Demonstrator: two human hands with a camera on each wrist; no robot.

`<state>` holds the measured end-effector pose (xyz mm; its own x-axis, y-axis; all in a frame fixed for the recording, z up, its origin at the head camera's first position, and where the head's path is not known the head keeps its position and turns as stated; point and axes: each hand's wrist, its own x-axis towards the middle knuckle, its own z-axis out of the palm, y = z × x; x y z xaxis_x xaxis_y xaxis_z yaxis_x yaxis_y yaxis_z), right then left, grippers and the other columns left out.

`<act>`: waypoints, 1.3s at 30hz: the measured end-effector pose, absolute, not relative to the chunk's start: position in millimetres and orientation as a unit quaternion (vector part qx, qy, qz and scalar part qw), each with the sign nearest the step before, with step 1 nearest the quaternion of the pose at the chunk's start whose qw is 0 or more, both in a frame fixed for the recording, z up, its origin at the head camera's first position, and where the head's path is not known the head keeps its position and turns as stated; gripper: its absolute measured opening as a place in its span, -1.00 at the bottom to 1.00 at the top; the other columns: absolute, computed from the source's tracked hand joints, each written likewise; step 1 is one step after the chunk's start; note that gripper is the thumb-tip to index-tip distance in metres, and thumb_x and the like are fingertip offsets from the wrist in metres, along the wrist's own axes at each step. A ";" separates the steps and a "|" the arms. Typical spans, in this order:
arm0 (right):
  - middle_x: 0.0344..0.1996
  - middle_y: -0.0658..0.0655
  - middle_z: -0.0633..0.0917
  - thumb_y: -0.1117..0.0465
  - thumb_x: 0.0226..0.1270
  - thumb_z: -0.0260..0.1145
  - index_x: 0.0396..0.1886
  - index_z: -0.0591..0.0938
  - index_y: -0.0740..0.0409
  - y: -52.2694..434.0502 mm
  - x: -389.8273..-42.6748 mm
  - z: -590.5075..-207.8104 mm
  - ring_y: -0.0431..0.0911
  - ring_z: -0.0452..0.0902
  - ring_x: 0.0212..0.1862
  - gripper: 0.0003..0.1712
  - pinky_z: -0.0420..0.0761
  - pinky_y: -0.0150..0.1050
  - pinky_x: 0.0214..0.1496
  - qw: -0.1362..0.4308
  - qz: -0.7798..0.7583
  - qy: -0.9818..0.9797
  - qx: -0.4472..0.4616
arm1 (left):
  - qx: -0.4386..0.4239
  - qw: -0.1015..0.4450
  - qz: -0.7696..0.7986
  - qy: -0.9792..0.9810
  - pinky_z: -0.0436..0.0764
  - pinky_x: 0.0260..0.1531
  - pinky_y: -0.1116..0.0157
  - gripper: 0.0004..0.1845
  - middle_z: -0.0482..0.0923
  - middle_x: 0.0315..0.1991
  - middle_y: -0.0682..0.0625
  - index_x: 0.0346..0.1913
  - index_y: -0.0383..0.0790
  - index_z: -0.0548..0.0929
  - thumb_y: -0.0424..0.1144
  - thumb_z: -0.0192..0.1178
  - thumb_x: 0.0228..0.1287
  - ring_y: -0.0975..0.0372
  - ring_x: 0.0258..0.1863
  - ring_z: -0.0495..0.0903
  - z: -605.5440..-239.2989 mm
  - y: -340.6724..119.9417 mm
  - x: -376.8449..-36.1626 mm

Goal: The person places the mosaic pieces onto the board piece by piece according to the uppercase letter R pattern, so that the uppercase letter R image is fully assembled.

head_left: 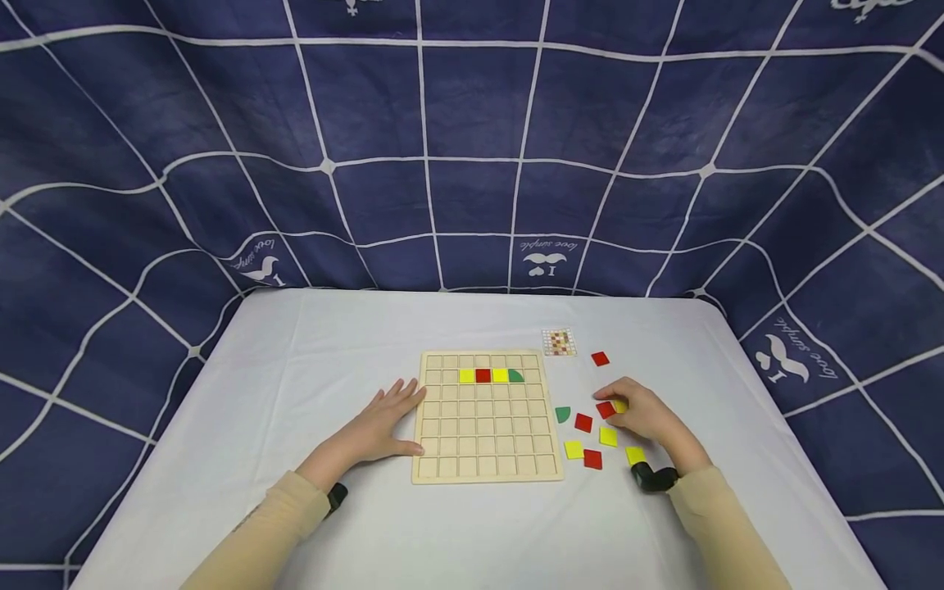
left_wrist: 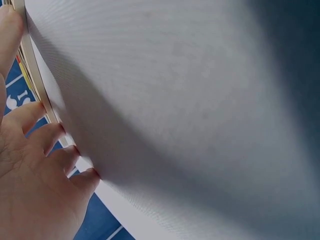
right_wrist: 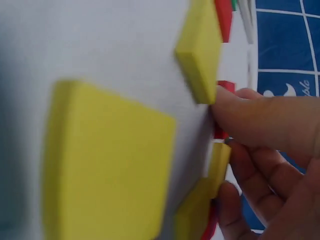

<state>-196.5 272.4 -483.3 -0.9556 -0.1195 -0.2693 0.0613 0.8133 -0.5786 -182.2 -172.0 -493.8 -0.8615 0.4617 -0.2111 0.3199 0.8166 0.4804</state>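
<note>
Beside the gridded wooden board, flat left hand rests; right hand pinches a square red tile.

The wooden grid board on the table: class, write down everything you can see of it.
The wooden grid board is a pale, square tray of light wood, divided into rows of small square cells. It lies flat on the white table. Its second row holds four pieces: yellow, red, yellow, then a green quarter-round; the other cells are bare. The left hand rests open against its left edge. Loose tiles lie to its right.
</note>
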 end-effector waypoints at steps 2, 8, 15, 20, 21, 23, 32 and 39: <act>0.05 0.26 0.59 0.36 0.15 0.45 0.02 0.69 0.11 272.6 -196.6 -484.9 0.15 0.44 0.08 -0.60 0.52 0.18 0.25 0.140 -0.302 0.943 -0.008 | 0.209 0.161 0.219 0.939 -0.11 0.52 -0.17 0.13 -0.05 0.58 -0.21 0.54 -0.22 0.13 0.22 0.41 -0.01 -0.13 0.58 -0.16 -493.7 -172.0 -182.2; -0.21 0.16 0.59 0.30 0.13 0.49 -0.04 0.68 0.14 273.0 -199.5 -485.1 0.01 0.44 -0.14 -0.64 0.60 -0.18 -0.07 0.144 -0.305 0.941 0.018 | 0.209 0.161 0.221 0.939 -0.11 0.52 -0.17 0.12 -0.05 0.57 -0.22 0.54 -0.23 0.13 0.21 0.42 -0.01 -0.14 0.57 -0.16 -493.8 -172.1 -182.6; -0.35 0.09 0.59 0.24 0.18 0.48 -0.13 0.68 0.12 273.0 -201.3 -483.6 -0.05 0.43 -0.25 -0.74 0.51 -0.32 -0.22 0.147 -0.327 0.933 0.021 | 0.207 0.164 0.226 0.938 -0.12 0.53 -0.16 0.12 -0.06 0.58 -0.20 0.54 -0.21 0.13 0.20 0.42 -0.01 -0.11 0.58 -0.17 -495.0 -171.3 -182.1; -0.32 0.08 0.66 0.20 0.21 0.47 -0.11 0.68 0.15 261.2 -206.6 -478.8 -0.07 0.48 -0.28 -0.73 0.54 -0.35 -0.20 0.109 -0.366 0.924 0.016 | 0.206 0.164 0.222 0.939 -0.13 0.53 -0.15 0.13 -0.07 0.58 -0.20 0.54 -0.20 0.12 0.21 0.42 -0.02 -0.11 0.58 -0.17 -494.9 -170.6 -182.2; -0.31 0.09 0.67 0.19 0.20 0.47 -0.11 0.68 0.16 256.5 -208.1 -477.7 -0.08 0.50 -0.29 -0.72 0.55 -0.37 -0.20 0.100 -0.375 0.921 0.018 | 0.207 0.163 0.221 0.939 -0.13 0.53 -0.15 0.13 -0.07 0.58 -0.20 0.54 -0.20 0.12 0.21 0.42 -0.01 -0.11 0.58 -0.17 -494.8 -170.6 -182.2; -0.28 0.11 0.68 0.19 0.19 0.49 -0.11 0.67 0.17 245.5 -211.3 -476.5 -0.10 0.53 -0.28 -0.70 0.58 -0.41 -0.21 0.086 -0.393 0.915 0.016 | 0.208 0.161 0.220 0.939 -0.12 0.52 -0.16 0.13 -0.06 0.58 -0.21 0.54 -0.22 0.13 0.21 0.42 -0.02 -0.13 0.58 -0.16 -494.7 -170.6 -182.5; -0.25 0.09 0.74 0.21 0.16 0.50 -0.16 0.72 0.11 186.3 -223.5 -478.7 -0.15 0.61 -0.29 -0.76 0.63 -0.41 -0.24 0.074 -0.443 0.893 -0.022 | 0.208 0.161 0.218 0.940 -0.10 0.52 -0.18 0.14 -0.05 0.57 -0.23 0.54 -0.23 0.14 0.22 0.42 -0.03 -0.15 0.57 -0.15 -494.4 -171.4 -182.5; -0.36 0.02 0.75 0.23 0.18 0.48 -0.21 0.77 0.07 161.9 -228.4 -482.4 -0.19 0.59 -0.37 -0.84 0.61 -0.34 -0.24 0.088 -0.416 0.903 -0.056 | 0.203 0.163 0.214 0.942 -0.11 0.53 -0.15 0.13 -0.06 0.58 -0.20 0.54 -0.20 0.13 0.20 0.43 -0.02 -0.12 0.58 -0.16 -493.0 -171.2 -182.3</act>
<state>-228.4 161.9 -482.4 -0.9780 -0.1753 -0.1129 -0.0280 0.6471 -0.7619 -182.3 -171.2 -493.0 -0.8651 0.4510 -0.2196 0.3118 0.8265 0.4687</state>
